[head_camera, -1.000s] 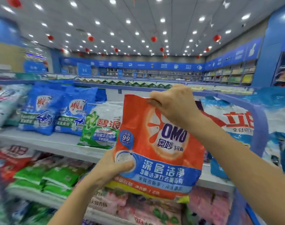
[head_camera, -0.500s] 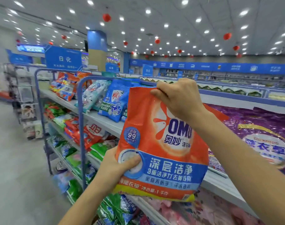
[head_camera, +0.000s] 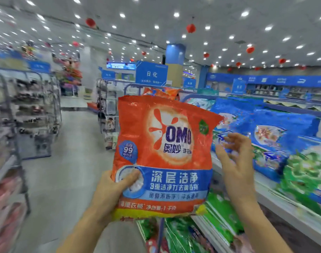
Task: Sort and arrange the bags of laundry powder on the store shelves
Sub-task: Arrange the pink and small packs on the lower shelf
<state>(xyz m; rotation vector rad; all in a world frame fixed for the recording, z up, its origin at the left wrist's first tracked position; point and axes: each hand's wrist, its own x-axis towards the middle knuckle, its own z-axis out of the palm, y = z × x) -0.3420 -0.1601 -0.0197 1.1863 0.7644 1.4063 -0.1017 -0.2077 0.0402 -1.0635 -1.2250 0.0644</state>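
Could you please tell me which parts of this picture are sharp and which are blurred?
Head view: the orange plastic OMO laundry powder bag is sharp, print readable; the right hand beside it is motion-smeared; the grey wire racks and blue powder bags are blurred; ceiling lights bloom.

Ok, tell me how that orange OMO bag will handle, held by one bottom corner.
The orange OMO bag probably flexes rather than staying stiff: its film is crinkled all over. It bulges with powder, so it is likely heavy for the left hand alone and may tip toward the open right hand. The glossy film could slip.
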